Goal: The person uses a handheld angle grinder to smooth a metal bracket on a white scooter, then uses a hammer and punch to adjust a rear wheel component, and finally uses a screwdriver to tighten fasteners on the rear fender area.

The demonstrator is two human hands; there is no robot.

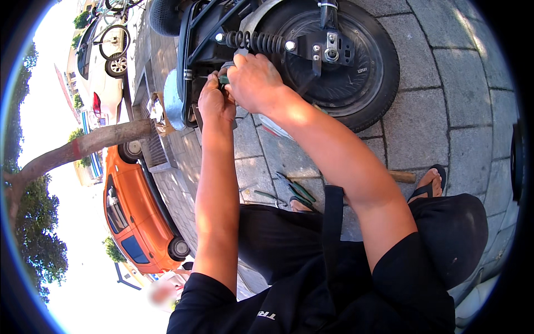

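In the head view, my left hand (216, 103) is closed, its thumb and fingertips pinching a small tool with a dark green handle (224, 79). Only part of that tool shows, so I cannot tell its exact kind. My right hand (254, 78) is curled right beside it, its fingers bent round something greyish that the hand mostly hides. Both hands are at the frame of a black motor scooter, just below its coil-spring shock absorber (258, 42). The scooter's rear wheel (339, 72) lies to the right of my hands, with a bolted axle plate at its hub.
Green-handled pliers (303, 192) and another green-handled tool (270, 196) lie on the stone paving (414, 117) by my foot. A wooden handle (401, 176) rests near my other sandalled foot. To the left are a tree trunk (92, 143) and a parked orange car (139, 217).
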